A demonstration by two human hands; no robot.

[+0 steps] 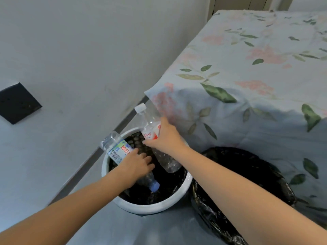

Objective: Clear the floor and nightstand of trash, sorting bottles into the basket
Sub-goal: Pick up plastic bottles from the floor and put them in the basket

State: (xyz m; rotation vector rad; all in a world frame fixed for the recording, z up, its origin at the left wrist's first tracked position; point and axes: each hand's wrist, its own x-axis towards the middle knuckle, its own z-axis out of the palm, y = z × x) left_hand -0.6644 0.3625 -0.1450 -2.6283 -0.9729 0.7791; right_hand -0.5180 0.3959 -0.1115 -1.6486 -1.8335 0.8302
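Note:
A white-rimmed basket with a dark perforated inside stands on the floor beside the bed. My left hand grips a clear bottle with a blue-green label, its blue cap pointing down into the basket. My right hand holds a clear bottle with a red-and-white label and a white cap, tilted over the basket's far side, its crumpled base inside the rim.
A bin lined with a black bag stands right of the basket, touching it. The bed with a floral cover rises on the right. A white wall with a dark socket plate is on the left.

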